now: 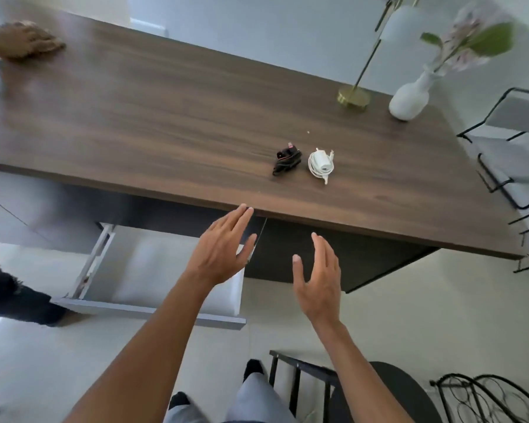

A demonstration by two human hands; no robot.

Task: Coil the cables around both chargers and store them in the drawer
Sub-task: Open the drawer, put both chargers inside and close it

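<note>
A black charger (286, 161) with its cable wound round it lies on the dark wooden desk (153, 126), near the front edge. Right beside it lies a white charger (320, 164), also wrapped in its white cable. Below the desktop a white drawer (147, 309) stands pulled out, and its inside looks bare. My left hand (222, 248) hovers with straight fingers above the drawer's right side, its fingertips at the desk edge. My right hand (318, 277) hangs in the air to the right, fingers relaxed, holding nothing.
A white vase with flowers (409, 99) and a brass lamp base (353, 97) stand at the desk's far right corner. Another person's hand (25, 39) rests on the far left of the desk. Black wire chairs (507, 166) stand to the right, and a black chair (312, 380) is below me.
</note>
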